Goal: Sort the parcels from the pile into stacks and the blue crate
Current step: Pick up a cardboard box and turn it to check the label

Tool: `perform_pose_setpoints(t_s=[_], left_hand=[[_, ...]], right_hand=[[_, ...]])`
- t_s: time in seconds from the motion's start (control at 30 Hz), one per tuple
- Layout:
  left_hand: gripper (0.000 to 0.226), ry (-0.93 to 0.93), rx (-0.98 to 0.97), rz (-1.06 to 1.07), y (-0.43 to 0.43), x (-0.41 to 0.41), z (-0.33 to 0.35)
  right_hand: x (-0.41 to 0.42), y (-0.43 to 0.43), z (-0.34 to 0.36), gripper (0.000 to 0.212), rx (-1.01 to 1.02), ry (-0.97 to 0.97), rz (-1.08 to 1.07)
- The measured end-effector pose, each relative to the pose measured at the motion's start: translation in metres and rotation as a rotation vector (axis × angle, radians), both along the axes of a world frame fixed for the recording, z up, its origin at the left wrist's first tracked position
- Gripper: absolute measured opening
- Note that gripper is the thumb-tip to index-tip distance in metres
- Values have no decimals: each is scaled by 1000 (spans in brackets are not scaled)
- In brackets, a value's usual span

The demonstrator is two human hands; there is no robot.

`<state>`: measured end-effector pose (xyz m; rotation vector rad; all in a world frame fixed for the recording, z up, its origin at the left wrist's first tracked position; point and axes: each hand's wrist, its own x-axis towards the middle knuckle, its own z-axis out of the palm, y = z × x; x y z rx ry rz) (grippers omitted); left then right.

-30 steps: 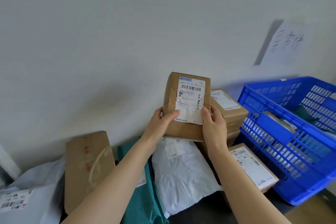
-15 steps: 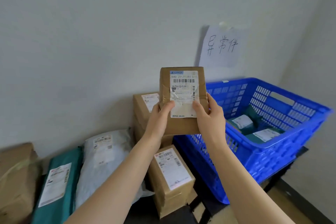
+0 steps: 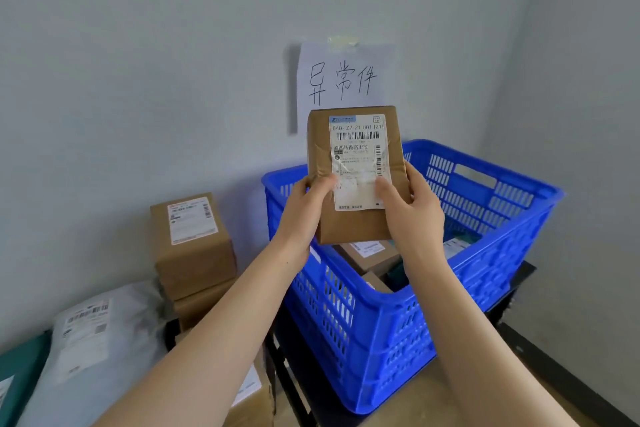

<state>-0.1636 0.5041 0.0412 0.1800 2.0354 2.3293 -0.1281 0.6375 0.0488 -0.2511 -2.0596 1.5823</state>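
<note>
I hold a brown taped parcel (image 3: 353,229) upright in front of me, its white shipping label facing me. My left hand (image 3: 304,204) grips its lower left edge and my right hand (image 3: 412,208) grips its lower right edge, thumbs on the front. The parcel hangs above the near left part of the blue crate (image 3: 391,333), which has several parcels inside. A stack of brown boxes (image 3: 194,253) stands to the left of the crate against the wall.
A handwritten paper sign (image 3: 343,80) is taped to the wall behind the crate. A grey poly mailer (image 3: 93,340) and a teal mailer (image 3: 17,371) lie at lower left. Another labelled box (image 3: 252,395) sits below my left forearm. The crate rests on a black stand (image 3: 519,274) in the corner.
My view and both hands have swung right with the parcel, which now hangs over the blue crate instead of over the stack of boxes. Both hands keep the same grip.
</note>
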Motion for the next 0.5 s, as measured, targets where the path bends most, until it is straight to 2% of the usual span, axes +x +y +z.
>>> perform_pose_setpoints(t_s=[0.23, 0.5], left_hand=[[32, -46, -46, -60, 47, -53, -2], [18, -248, -84, -48, 61, -111, -13]], right_hand=[[-51, 50, -9, 43, 13, -46, -28], [-128, 71, -22, 45, 114, -276, 89]])
